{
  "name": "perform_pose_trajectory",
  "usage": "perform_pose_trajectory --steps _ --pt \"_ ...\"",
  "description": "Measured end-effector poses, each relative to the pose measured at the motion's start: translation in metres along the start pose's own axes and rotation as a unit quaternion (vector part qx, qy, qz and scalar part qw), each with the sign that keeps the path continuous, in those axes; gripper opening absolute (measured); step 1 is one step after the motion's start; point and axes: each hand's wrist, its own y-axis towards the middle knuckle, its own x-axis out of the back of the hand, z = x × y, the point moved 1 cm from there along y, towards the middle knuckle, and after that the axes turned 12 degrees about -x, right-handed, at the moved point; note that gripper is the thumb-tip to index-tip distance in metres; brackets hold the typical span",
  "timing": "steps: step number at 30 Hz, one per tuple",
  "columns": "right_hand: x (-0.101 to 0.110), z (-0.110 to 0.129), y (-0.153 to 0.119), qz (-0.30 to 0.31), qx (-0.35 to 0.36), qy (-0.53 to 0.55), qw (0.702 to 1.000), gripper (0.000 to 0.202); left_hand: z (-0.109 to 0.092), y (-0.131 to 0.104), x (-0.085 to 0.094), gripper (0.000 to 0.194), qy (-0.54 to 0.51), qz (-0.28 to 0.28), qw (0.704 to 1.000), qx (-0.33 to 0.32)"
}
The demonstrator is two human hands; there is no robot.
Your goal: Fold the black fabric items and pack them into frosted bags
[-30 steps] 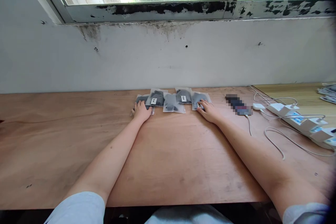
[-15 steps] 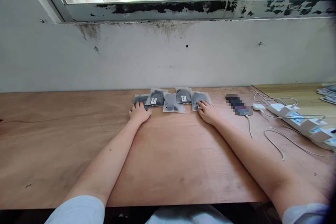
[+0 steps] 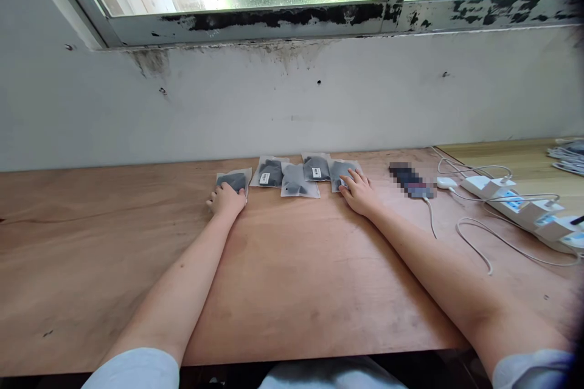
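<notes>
Several frosted plastic bags with dark contents lie in a row near the wall end of the table. My left hand [image 3: 225, 200] grips the near part of the leftmost bag [image 3: 235, 179], thumb at its right side; some fingers are hidden. A small gap parts that bag from a bag with a white label [image 3: 269, 171]. Beside it lie a bag without a visible label [image 3: 298, 181] and another labelled bag [image 3: 316, 167], overlapping one another. My right hand [image 3: 359, 192] rests with spread fingers on the rightmost bag [image 3: 342, 171], covering its right part.
On the wooden table [image 3: 292, 292], to the right, lie a pixelated dark phone-like object [image 3: 413, 181] with a white cable, a white plug-like piece [image 3: 446, 183] and a white power strip [image 3: 515, 206] with chargers. Loose cables curl about. A white wall [image 3: 255, 97] rises behind.
My left hand has drawn the leftmost bag to the left, away from the labelled bag it was touching. My right hand stays on the rightmost bag. The view has shifted slightly.
</notes>
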Motion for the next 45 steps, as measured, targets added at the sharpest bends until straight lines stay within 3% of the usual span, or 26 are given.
perform_pose_trajectory --steps 7,12,15,17,21,27,29,34,36,41,45 --pt "0.002 0.005 -0.003 -0.002 0.056 -0.004 0.998 0.048 -0.001 -0.004 0.010 0.030 -0.058 -0.045 0.997 0.037" --pt "0.003 0.006 -0.004 0.011 0.062 -0.003 0.998 0.046 0.003 -0.003 0.013 0.024 -0.108 -0.109 0.982 0.113" --pt "0.003 0.006 -0.004 0.011 0.065 -0.005 0.998 0.045 0.003 -0.004 0.016 0.020 -0.119 -0.158 0.974 0.114" --pt "0.003 0.006 -0.004 0.009 0.066 -0.007 0.998 0.044 0.000 -0.007 0.019 0.020 -0.117 -0.192 0.971 0.080" --pt "0.005 0.009 -0.005 0.001 0.076 -0.006 0.997 0.047 -0.021 -0.022 0.027 0.021 -0.117 -0.215 0.967 -0.065" --pt "0.011 0.025 -0.019 -0.070 0.161 0.085 0.981 0.057 -0.081 -0.071 0.031 0.019 -0.151 -0.150 0.945 -0.248" --pt "0.010 0.034 -0.028 -0.079 0.167 0.106 0.977 0.049 -0.097 -0.088 0.030 0.017 -0.169 -0.125 0.929 -0.304" --pt "0.006 0.050 -0.044 -0.012 0.225 0.138 0.964 0.019 -0.114 -0.116 0.027 0.016 -0.203 -0.107 0.871 -0.434" --pt "0.007 0.052 -0.043 -0.043 0.274 0.124 0.953 0.020 -0.116 -0.120 0.026 0.015 -0.208 -0.101 0.843 -0.486" --pt "0.015 0.050 -0.038 -0.169 0.379 0.034 0.909 0.012 -0.118 -0.117 0.024 0.019 -0.233 -0.084 0.824 -0.510" --pt "0.019 0.052 -0.038 -0.175 0.390 0.025 0.904 0.012 -0.112 -0.113 0.028 0.025 -0.275 -0.064 0.810 -0.514"
